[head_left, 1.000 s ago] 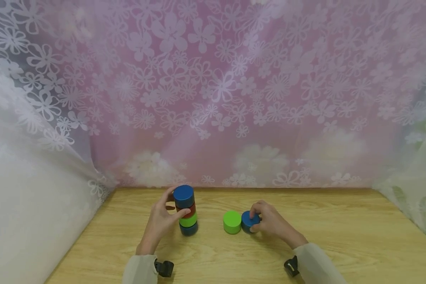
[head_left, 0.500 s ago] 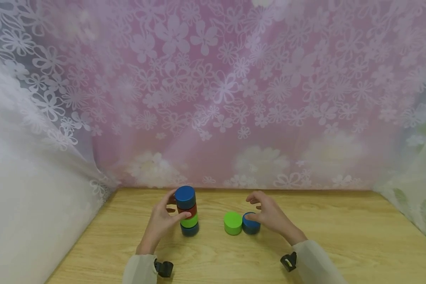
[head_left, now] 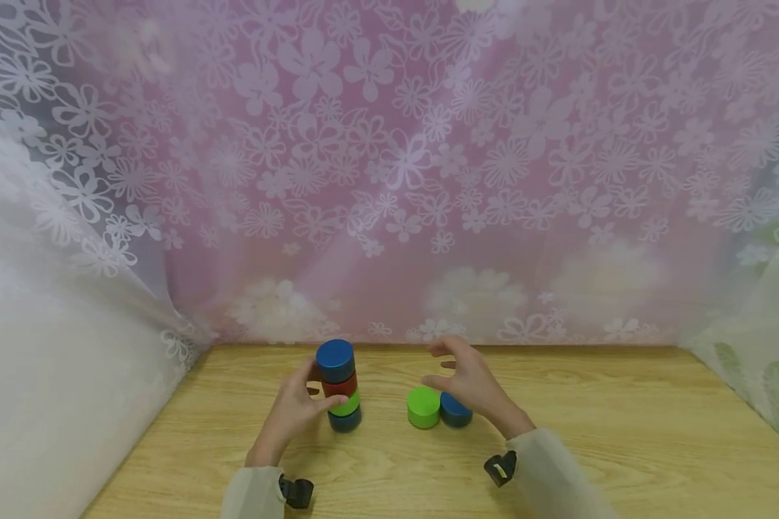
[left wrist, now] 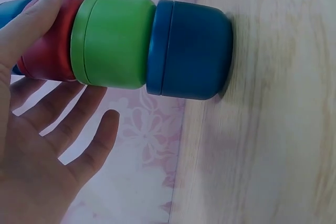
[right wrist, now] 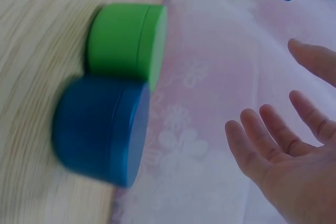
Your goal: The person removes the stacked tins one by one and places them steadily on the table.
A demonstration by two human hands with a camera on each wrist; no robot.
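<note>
A stack of round lidded tins stands upright at left: a blue tin on top, then a red tin, a green tin and a blue tin on the table. My left hand holds the stack around its red and green tins, thumb in front and fingers behind. To the right, a loose green tin and a loose blue tin stand side by side, touching. Above them is my right hand, fingers spread and holding nothing; it partly covers the blue tin in the head view.
The wooden table runs back to a pink floral curtain. White sheer fabric hangs at the left side, and more pale fabric at the right. A black wrist camera sits on the right wrist.
My right hand has let go of the loose blue tin, risen, and moved left toward the stack. The left hand stays at the stack, its thumb a little lower.
</note>
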